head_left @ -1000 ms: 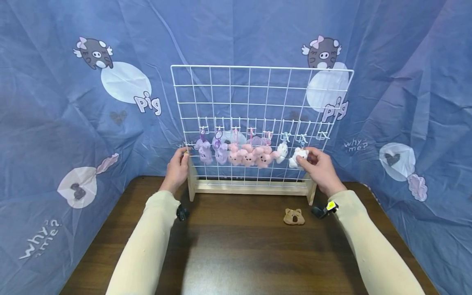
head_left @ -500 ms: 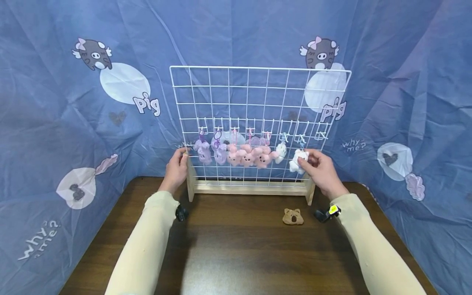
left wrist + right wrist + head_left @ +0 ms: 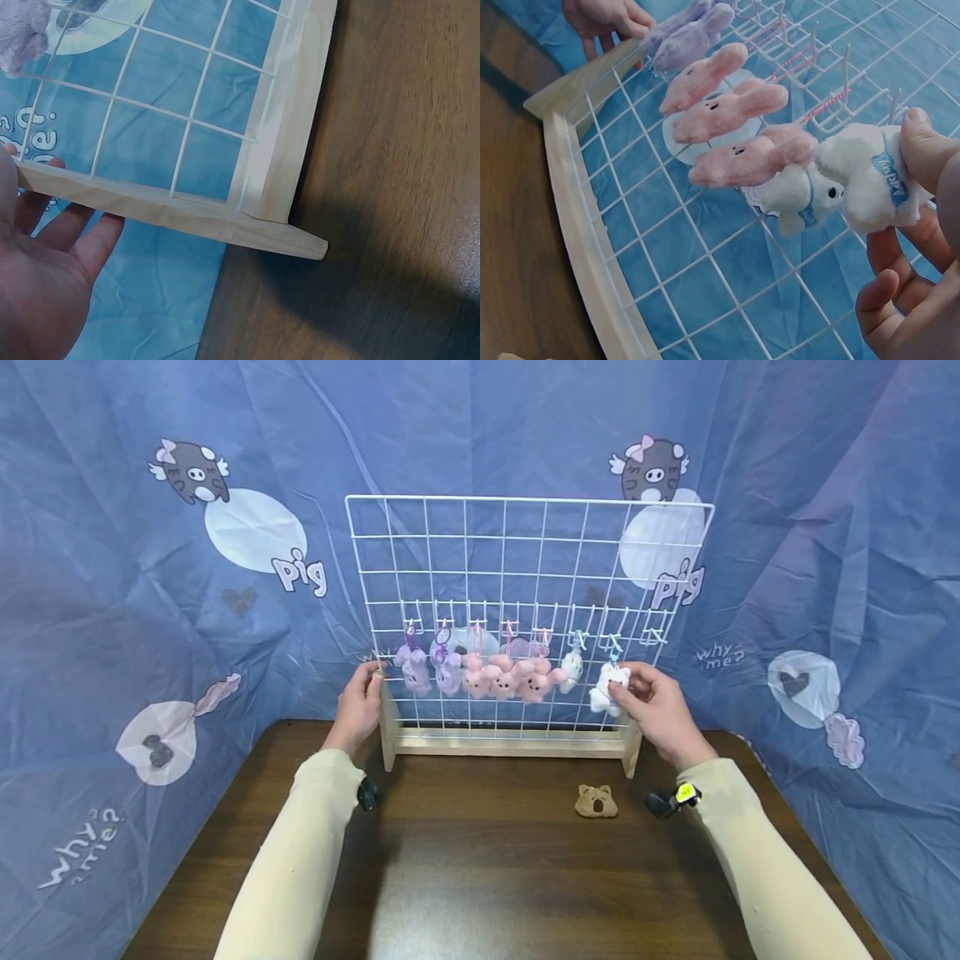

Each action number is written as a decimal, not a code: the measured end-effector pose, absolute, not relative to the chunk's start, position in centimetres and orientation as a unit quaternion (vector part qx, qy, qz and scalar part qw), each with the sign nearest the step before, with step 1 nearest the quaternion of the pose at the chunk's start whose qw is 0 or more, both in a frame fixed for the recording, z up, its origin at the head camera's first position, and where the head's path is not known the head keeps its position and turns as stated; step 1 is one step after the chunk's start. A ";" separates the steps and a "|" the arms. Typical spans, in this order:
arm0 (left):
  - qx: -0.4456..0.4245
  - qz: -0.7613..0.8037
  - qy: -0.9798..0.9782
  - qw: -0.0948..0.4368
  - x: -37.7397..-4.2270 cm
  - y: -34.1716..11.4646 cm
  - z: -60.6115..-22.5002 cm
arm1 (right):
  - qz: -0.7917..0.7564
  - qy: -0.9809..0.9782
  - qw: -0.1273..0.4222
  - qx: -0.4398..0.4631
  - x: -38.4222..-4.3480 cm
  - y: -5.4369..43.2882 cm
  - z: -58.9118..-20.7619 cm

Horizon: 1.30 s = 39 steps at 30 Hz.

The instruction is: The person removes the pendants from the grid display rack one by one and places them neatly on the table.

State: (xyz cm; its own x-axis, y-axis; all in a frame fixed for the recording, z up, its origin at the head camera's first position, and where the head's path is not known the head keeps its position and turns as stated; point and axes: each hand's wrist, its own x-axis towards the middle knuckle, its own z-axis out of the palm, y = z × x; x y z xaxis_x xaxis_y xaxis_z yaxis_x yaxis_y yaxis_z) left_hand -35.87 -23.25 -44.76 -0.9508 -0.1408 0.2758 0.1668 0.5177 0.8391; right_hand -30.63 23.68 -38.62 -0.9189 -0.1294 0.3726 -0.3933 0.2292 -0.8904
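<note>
A white wire grid rack (image 3: 525,556) stands in a wooden base (image 3: 510,745) on the table. My left hand (image 3: 360,703) grips the rack's left side; in the left wrist view its fingers (image 3: 100,244) reach behind the wooden upright (image 3: 150,204). With thumb and fingers my right hand (image 3: 663,710) pinches a white plush keychain (image 3: 609,687), which hangs from a hook by a blue strap. A blue ribbon (image 3: 891,180) circles that plush in the right wrist view. Left of it hangs another white plush (image 3: 572,670).
Three pink plush keychains (image 3: 505,678) and two purple ones (image 3: 415,672) hang along the same row of hooks. At the row's right end is a hook (image 3: 654,635) with no plush on it. A brown animal-face piece (image 3: 596,802) lies on the brown table (image 3: 487,860).
The white plush in my right hand has turned and sits slightly lower. My right wrist has shifted a little right and down. My left hand keeps its place on the rack.
</note>
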 end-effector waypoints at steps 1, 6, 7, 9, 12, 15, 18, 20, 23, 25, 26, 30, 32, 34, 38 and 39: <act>-0.008 -0.491 -0.857 0.156 -35.9 -23.2 -44.8 | 0.598 -0.775 0.111 0.170 -30.5 23.6 -38.5; -0.011 -0.493 -0.855 0.161 -35.8 -23.2 -44.7 | 0.603 -0.769 0.113 0.179 -30.0 23.5 -38.0; -0.013 -0.490 -0.856 0.164 -35.8 -23.1 -44.7 | 0.603 -0.768 0.114 0.180 -30.0 23.5 -37.9; -0.014 -0.489 -0.856 0.169 -35.8 -23.1 -44.6 | 0.605 -0.766 0.116 0.181 -29.9 23.4 -37.8; -0.013 -0.482 -0.859 0.173 -35.9 -23.1 -44.5 | 0.608 -0.763 0.119 0.183 -29.8 23.5 -37.6; -0.010 -0.474 -0.863 0.175 -35.9 -23.1 -44.5 | 0.608 -0.762 0.122 0.188 -29.8 23.5 -37.5; -0.008 -0.467 -0.866 0.179 -36.0 -23.1 -44.6 | 0.608 -0.759 0.125 0.196 -29.7 23.5 -37.4; -0.009 -0.464 -0.867 0.182 -36.0 -23.1 -44.6 | 0.609 -0.756 0.125 0.202 -29.6 23.4 -37.2; -0.010 -0.465 -0.867 0.182 -36.0 -23.0 -44.6 | 0.610 -0.753 0.126 0.211 -29.5 23.3 -37.0; -0.010 -0.464 -0.867 0.183 -36.0 -23.0 -44.6 | 0.612 -0.750 0.126 0.216 -29.3 23.2 -37.0; -0.011 -0.464 -0.866 0.184 -36.0 -22.9 -44.6 | 0.611 -0.750 0.126 0.219 -29.3 23.1 -37.0; -0.011 -0.462 -0.866 0.189 -36.1 -22.9 -44.6 | 0.605 -0.756 0.120 0.220 -28.9 22.8 -36.9; -0.011 -0.462 -0.866 0.192 -36.2 -22.9 -44.6 | 0.598 -0.762 0.117 0.220 -28.8 22.6 -36.9; -0.010 -0.461 -0.866 0.191 -36.2 -22.9 -44.6 | 0.592 -0.768 0.113 0.219 -28.5 22.4 -36.9; -0.003 -0.458 -0.868 0.192 -35.9 -22.8 -44.5 | 0.583 -0.776 0.105 0.219 -28.3 22.1 -37.2; -0.002 -0.457 -0.868 0.193 -35.9 -22.8 -44.5 | 0.582 -0.776 0.103 0.219 -28.3 22.0 -37.3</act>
State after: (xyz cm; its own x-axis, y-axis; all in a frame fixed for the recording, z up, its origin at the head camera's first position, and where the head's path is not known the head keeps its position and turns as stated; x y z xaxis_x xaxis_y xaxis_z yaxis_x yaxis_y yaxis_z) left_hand -35.93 -22.79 -44.47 -0.9257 -0.1733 0.3364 0.1790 0.5826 0.7928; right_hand -28.33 21.97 -37.33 -0.8823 -0.2204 0.4159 -0.4610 0.2265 -0.8580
